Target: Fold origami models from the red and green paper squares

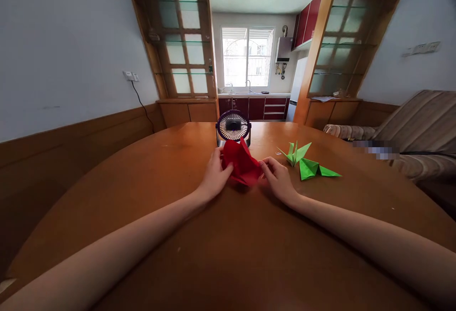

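On the round wooden counter (142, 192), everything gathers near the small desk fan (233, 126), which stands upright at the far side facing the person, probably set back there to leave the near part free for the arms, which stretch across it. Just in front of the fan, touching or nearly touching its base, lies the red paper (241, 163), a partly folded sheet with one point raised toward the fan grille. It rests on the counter rather than in the air, likely so the creases can be pressed against a hard surface.

The left hand (214, 175) sits at the paper's left edge, its grip closed on that edge with thumb over the fold. The right hand (279, 178) meets the paper's right corner, fingers pinched on it (how much paper is caught between them is hard to see). Holding both sides at once keeps the sheet from sliding.

To the right of the fan, apart from the hands, lie two green folded paper pieces (306, 161), side by side, seemingly parked clear of the working spot.
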Demonstrator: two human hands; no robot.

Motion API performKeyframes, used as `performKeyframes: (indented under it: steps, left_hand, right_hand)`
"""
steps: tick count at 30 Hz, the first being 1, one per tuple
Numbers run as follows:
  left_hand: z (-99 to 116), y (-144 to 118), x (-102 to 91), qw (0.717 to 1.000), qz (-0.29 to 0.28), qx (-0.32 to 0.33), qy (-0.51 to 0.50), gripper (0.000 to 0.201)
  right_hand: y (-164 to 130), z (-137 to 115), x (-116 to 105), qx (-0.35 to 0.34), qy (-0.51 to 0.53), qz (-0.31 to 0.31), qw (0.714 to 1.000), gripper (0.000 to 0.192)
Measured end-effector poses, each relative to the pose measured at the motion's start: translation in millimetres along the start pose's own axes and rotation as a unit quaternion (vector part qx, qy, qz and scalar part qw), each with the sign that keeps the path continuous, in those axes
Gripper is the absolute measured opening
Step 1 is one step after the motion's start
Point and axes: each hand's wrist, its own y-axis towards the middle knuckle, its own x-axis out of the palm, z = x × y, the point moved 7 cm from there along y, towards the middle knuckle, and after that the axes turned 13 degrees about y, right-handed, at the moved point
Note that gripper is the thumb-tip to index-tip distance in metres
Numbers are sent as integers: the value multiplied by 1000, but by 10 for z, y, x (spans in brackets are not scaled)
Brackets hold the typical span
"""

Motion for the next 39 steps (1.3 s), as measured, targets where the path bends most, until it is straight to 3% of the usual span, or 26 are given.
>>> performKeyframes:
  steps: [3, 7, 9, 11, 14, 15, 17, 20, 22, 24, 26, 28, 33, 36, 39]
  left_hand:
    - [-190, 47, -4, 997, -7, -74, -36, 36]
    - [-360, 8, 110, 965, -77, -210, -137, 22]
    - [-420, -19, 140, 948, -96, -259, -155, 21]
    - [-483, -9, 118, 946, -86, -277, -148, 25]
    - [-512, 82, 1, 971, -32, -211, -104, 43]
    - [-476, 117, -48, 985, -18, -162, -64, 50]
    - [-317, 158, -133, 998, -1, -34, 61, 61]
    - [3, 118, -195, 956, 7, 153, 250, 64]
    - [165, 72, -195, 925, -20, 235, 298, 54]
    - [258, 38, -142, 903, -98, 287, 303, 39]
    - [302, 22, -92, 884, -173, 314, 301, 31]
    - [324, 43, -75, 873, -215, 316, 304, 27]
    - [307, 168, -135, 902, -275, 208, 259, 11]
    - [305, 196, -194, 909, -292, 155, 255, 23]
    - [390, 164, -188, 888, -297, 201, 289, 41]
  right_hand:
    - [27, 102, -45, 36, 80, 28, 996, 35]
    - [73, 340, -67, 124, 188, 51, 973, 38]
    - [78, 413, -67, 154, 184, 51, 969, 38]
    - [80, 371, -81, 127, 137, 50, 981, 34]
    - [51, 85, -55, -22, 17, 28, 999, 20]
    - [22, -27, -2, -78, -25, -1, 997, 23]
    - [-65, -194, 186, -162, -87, -116, 976, 30]
    - [-206, -280, 409, -206, -137, -269, 931, 31]
    - [-217, -280, 432, -189, -151, -283, 928, 24]
    - [-191, -271, 405, -164, -158, -258, 939, 27]
    - [-178, -256, 395, -149, -163, -245, 944, 39]
    - [-174, -223, 402, -139, -172, -251, 942, 34]
    - [-122, -140, 358, -115, -158, -241, 951, 8]
    - [-79, -162, 276, -112, -115, -190, 969, 6]
    - [-67, -197, 209, -105, -81, -141, 981, 7]
